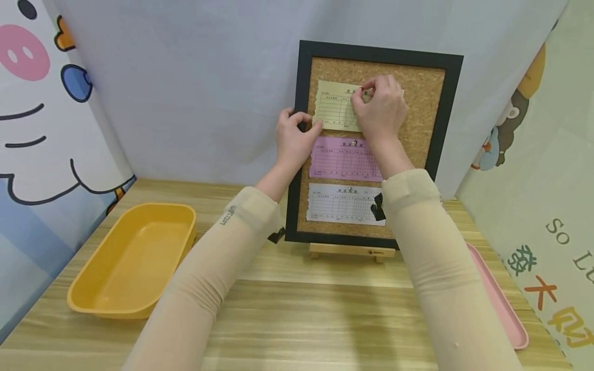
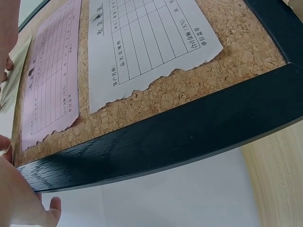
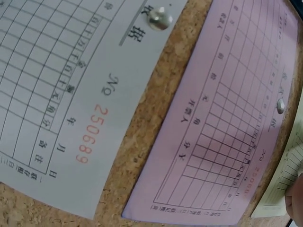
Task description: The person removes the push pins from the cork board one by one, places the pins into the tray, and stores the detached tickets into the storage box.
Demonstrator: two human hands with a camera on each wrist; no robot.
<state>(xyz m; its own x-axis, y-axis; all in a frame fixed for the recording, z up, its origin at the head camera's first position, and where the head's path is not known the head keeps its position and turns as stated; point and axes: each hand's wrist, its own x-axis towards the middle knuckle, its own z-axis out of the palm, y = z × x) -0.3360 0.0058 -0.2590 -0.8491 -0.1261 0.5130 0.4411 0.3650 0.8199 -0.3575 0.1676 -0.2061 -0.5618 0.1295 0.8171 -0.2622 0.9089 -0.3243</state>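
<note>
Right hand point(image 1: 379, 105) is raised to the top of the pale yellow paper slip point(image 1: 335, 106), where its fingertips are pinched together at a small pin whose head cannot be made out. Left hand point(image 1: 292, 135) is curled around the left edge of the black-framed cork board point(image 1: 423, 139), with the thumb laid on the yellow slip's torn left end.

A wooden bench point(image 1: 297, 299) carries everything. The cork board is propped upright on a small wooden easel point(image 1: 351, 251) at the back of the bench. A yellow plastic tray point(image 1: 134, 260) is set to the left, well apart from the board, and a pink flat tray point(image 1: 498, 299) is partly seen at the right, behind the right forearm.

On the board, three printed slips are pinned in a column: the yellow one at the top, a pink paper slip point(image 1: 344, 158) in the middle, and a white paper slip point(image 1: 341, 203) at the bottom. A silver round-headed pin point(image 3: 159, 18) is seen at the top of the white slip, and a smaller-looking one point(image 3: 280, 105) in the pink slip.
</note>
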